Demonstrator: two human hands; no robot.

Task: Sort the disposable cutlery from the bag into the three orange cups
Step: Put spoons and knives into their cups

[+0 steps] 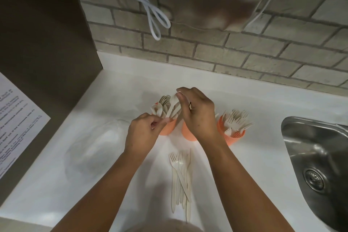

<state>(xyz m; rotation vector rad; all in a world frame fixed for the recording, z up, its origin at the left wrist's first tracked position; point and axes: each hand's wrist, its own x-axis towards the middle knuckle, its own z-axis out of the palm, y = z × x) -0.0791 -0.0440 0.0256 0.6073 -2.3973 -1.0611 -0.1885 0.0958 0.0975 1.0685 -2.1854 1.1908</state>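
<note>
Orange cups (232,136) between bag (94,149) and sink (318,149)

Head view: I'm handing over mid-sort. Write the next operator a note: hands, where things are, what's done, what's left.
Hands: left hand pinches the handle end of a spoon; right hand appears to pinch its bowl end, above the left cup.
Things: left cup holds spoons, right cup holds forks; middle cup is mostly hidden by the right hand. A loose pile of forks and other pieces lies on the counter in front of the cups. The clear bag lies to the left, contents unclear.
Done: many spoons and forks are in cups.
Left: drop this spoon in, then sort the pile.
</note>
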